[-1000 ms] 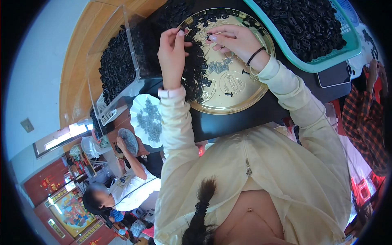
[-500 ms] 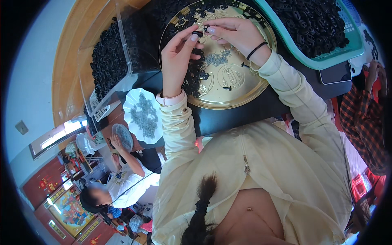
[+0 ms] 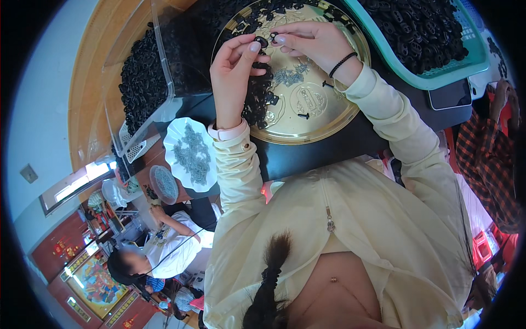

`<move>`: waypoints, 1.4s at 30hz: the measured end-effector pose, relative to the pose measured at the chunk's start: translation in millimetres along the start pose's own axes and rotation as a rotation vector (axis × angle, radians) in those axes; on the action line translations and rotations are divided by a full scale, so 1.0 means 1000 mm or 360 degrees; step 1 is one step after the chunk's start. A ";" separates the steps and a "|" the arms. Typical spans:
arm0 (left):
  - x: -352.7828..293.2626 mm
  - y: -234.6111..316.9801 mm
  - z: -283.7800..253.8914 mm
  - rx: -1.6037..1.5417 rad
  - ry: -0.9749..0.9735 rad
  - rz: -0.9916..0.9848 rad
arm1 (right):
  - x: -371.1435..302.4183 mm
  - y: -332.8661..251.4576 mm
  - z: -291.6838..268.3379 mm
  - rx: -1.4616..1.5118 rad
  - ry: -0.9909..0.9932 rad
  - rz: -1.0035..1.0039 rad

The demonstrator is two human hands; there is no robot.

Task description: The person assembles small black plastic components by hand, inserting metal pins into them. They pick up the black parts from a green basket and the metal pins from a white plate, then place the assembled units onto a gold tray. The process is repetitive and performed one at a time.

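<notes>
We had both hands up over the gold round tray (image 3: 329, 118), w/ a small black plastic piece (image 3: 262, 41) pinched in the left hand (image 3: 233, 71), thumb & forefinger nearly closed on it. The right hand (image 3: 312, 41) pinched a second black piece (image 3: 274, 37) just beside the first, fingertips almost touching. To do it well, we judged, keep both grips light, line the parts up square before pressing, & work low over the tray so drops landed among the loose black pieces (image 3: 257, 101)

round tray (image 3: 307, 129): glossy embossed gold metal | small parts (image 3: 257, 101): matt black plastic | basket (image 3: 438, 74): teal plastic
</notes>
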State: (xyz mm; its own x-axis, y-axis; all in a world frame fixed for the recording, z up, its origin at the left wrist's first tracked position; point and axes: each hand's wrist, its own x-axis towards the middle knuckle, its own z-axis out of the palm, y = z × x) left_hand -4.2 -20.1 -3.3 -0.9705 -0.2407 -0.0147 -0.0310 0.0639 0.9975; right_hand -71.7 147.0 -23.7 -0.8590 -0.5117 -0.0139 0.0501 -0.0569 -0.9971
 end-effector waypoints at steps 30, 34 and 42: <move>-0.003 0.003 0.007 -0.0094 0.0001 -0.0044 | 0.006 0.008 -0.007 0.0171 -0.0298 0.0156; -0.005 0.002 0.003 -0.0215 -0.0028 -0.0101 | 0.008 0.005 -0.005 0.0062 -0.0297 -0.0046; -0.008 -0.005 0.004 -0.0516 -0.0063 -0.0165 | 0.007 0.013 0.000 0.0450 -0.0584 -0.0017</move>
State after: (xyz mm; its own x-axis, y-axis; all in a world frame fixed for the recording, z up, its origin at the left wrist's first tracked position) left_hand 2.8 -14.5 -8.7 -0.9749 -0.1914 -0.1134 -0.0584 -0.2716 0.9606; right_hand -77.2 142.4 -37.2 -0.6257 -0.7765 0.0743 0.2227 -0.2692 -0.9370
